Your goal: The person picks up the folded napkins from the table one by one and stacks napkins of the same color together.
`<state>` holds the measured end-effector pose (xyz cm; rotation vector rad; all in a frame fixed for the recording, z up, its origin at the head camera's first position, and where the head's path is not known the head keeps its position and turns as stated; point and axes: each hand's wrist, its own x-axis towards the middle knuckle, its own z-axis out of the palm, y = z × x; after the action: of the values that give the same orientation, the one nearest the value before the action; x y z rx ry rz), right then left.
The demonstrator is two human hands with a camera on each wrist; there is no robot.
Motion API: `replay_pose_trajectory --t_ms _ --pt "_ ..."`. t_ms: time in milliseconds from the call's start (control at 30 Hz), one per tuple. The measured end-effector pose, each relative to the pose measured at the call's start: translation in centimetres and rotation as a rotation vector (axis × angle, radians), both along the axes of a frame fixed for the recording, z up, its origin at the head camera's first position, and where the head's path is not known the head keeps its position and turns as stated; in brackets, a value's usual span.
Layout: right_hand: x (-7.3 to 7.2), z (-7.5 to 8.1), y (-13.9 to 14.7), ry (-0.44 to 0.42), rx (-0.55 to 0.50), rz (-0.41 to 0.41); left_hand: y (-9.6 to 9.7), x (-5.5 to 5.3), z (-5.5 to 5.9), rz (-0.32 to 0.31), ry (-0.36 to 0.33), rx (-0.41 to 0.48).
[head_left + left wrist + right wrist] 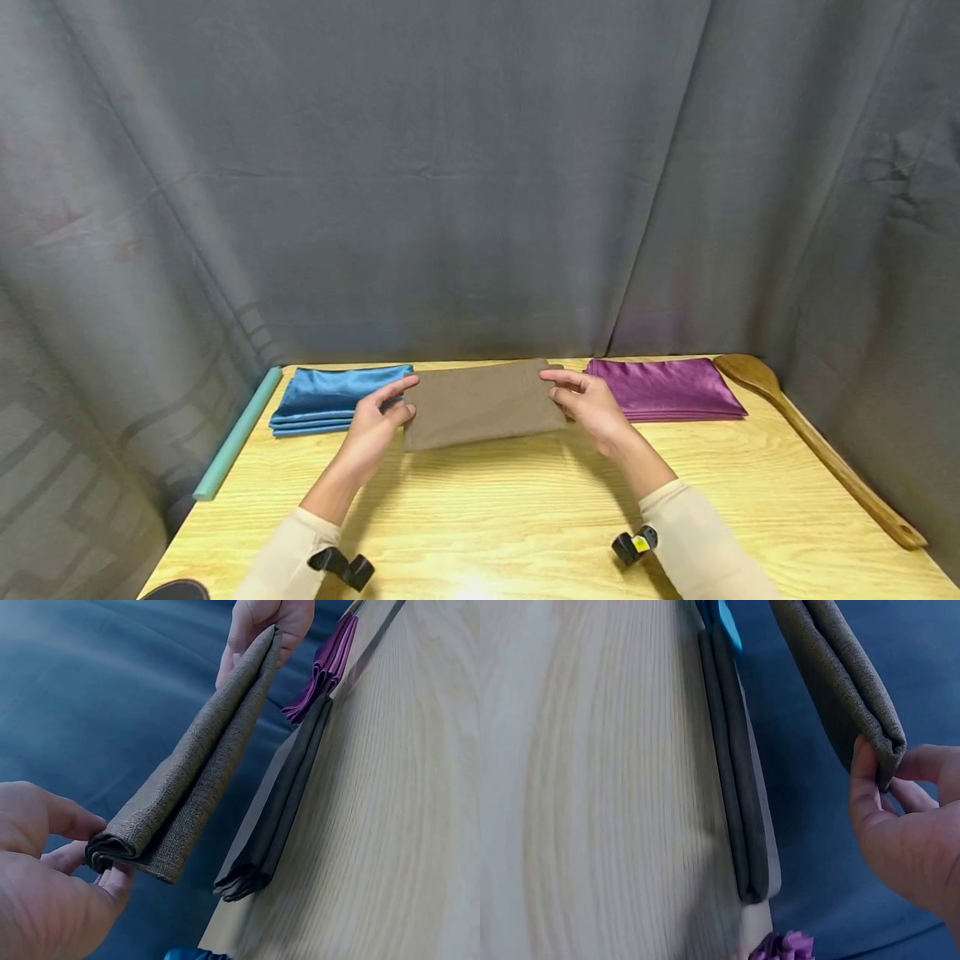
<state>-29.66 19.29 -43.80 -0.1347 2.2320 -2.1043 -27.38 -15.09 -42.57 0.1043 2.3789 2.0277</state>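
Observation:
A folded brown cloth [483, 406] is held up off the table between two hands. My left hand [377, 427] pinches its left end between thumb and fingers, and my right hand [596, 410] grips the right end the same way. In the left wrist view the cloth's layers [195, 765] show edge-on, doubled over. A second folded brown cloth [281, 802] lies on the table below, apart from the held one; the right wrist view also shows this lower cloth [739, 780]. From the head view it is mostly hidden.
Folded shiny blue cloth [337, 398] lies at left, folded purple cloth [663, 390] at right. A green stick [238, 435] runs along the left table edge, a long wooden spoon [817, 442] along the right. Grey curtain [480, 183] hangs behind the wooden table [480, 517].

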Motion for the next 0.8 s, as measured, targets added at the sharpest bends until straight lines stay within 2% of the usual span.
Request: replay_pose_trajectory --t_ms 167,333,467,800 --pt "-0.9 -0.2 0.9 0.002 0.015 -0.037 1.2 -1.5 -0.2 -0.004 0.005 -0.010" --pt "-2.1 -0.7 1.6 0.001 0.007 -0.060 2.2 -3.1 -0.2 -0.039 0.020 -0.023" --pt "-2.9 -1.0 2.0 0.006 0.010 -0.074 2.8 -4.2 -0.2 -0.054 0.005 -0.044" --pt "-4.7 -1.4 2.2 0.016 0.079 -0.126 4.0 -6.8 -1.1 -0.019 0.003 -0.065"
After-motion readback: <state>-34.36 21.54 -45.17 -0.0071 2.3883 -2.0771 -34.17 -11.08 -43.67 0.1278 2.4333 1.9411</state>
